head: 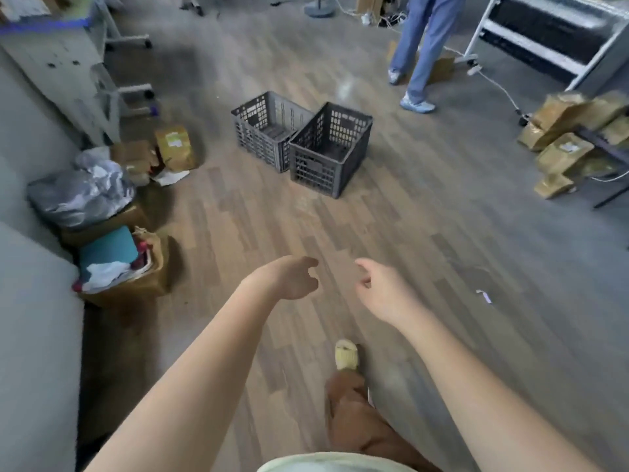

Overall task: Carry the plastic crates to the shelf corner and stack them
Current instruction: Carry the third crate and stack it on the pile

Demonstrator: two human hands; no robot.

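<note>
Crates: two, plastic, slatted, both on wooden floor (425,216). Dark crate (330,155) taken as reference for all positions below. Stood upright, open top facing up, not stacked.

Grey crate (265,131): stood upright to the left of dark crate and slightly beyond it, the two walls touching or nearly so.

Left grip (292,277): hung in the air well short of dark crate, on the camera side, arm stretched forward. Fingers loosely curled, partly open. Held nothing.

Right grip (381,287): hung level with left grip, also well short of dark crate, just right of its line. Fingers relaxed and partly open. Held nothing. No contact with either crate.

Yellow slipper (346,355): planted on the floor nearer the camera than both grips, roughly in line with dark crate.

Cardboard boxes (175,146) and grey plastic bag (85,192): lay well left of dark crate, along the wall.

Brown parcels (571,131): piled well right of dark crate.

Second person in blue trousers (422,46): stood beyond dark crate, to its right, beside white rack (544,39).

Picture blurred throughout; finer detail not readable.
</note>
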